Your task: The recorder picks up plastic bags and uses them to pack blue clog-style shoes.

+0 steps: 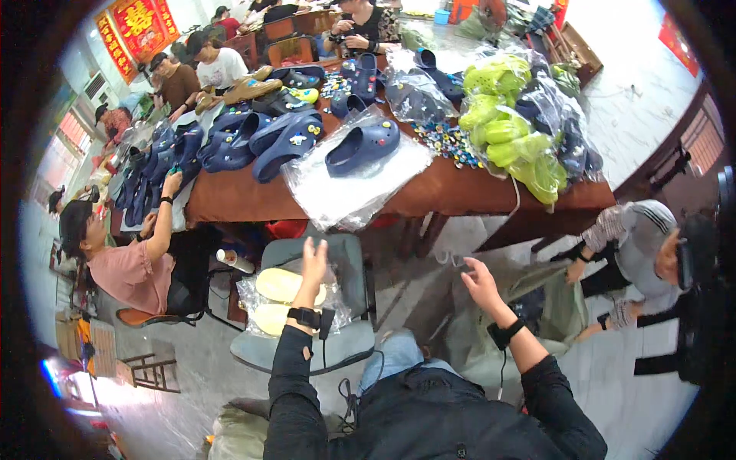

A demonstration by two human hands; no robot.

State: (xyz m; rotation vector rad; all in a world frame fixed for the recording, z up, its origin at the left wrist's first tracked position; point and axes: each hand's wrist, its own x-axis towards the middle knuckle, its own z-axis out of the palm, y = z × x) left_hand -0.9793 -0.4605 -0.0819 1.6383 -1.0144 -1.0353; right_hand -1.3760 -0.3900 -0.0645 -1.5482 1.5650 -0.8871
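Left hand [313,262]: loosely open, empty, over the grey chair [343,261]
Right hand [481,282]: half open; can't tell if it grips anything
Yellow soles [288,285]: 2, bagged on that chair, lying left-right
Navy clog [376,147]: on the table [261,201], toe aiming right and away

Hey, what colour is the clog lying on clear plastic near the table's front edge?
The clog is navy blue, clearest in the head view.

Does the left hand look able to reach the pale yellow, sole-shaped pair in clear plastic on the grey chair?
Probably yes: the seemingly empty left hand is close; only clear plastic appears to cover the yellow pair.
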